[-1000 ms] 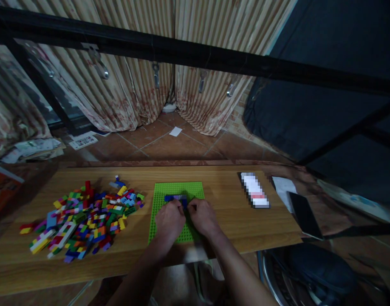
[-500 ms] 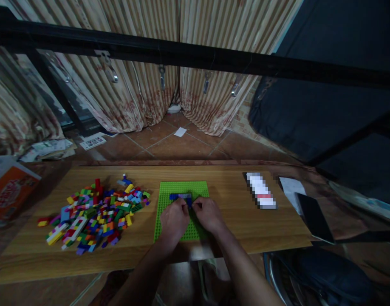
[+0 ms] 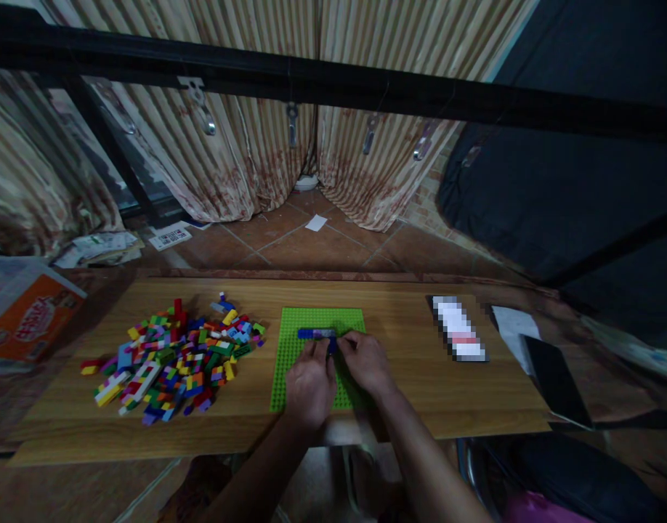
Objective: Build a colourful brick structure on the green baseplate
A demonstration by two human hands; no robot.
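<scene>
A green studded baseplate (image 3: 290,363) lies on the wooden table. Across its upper part runs a short row of blue and purple toy bricks (image 3: 307,333). At the right end of this row, a dark blue toy brick (image 3: 332,346) shows between my two hands. My left hand (image 3: 312,385) is over the plate, its fingertips closed against the brick's left side. From the right, my right hand (image 3: 367,363) pinches at the same brick with bent fingers. The fingers partly cover the brick, so whether it is pressed onto the plate cannot be seen.
A loose pile of mixed coloured toy bricks (image 3: 170,356) spreads over the left of the wooden table (image 3: 410,392). A pixelated phone-like object (image 3: 458,328), white paper (image 3: 514,327) and a dark flat case (image 3: 554,381) lie at right. An orange-labelled box (image 3: 31,319) stands far left.
The view has shifted, moving the whole scene slightly right. My hands have drawn closer together around the dark blue brick, and more of the brick row shows.
</scene>
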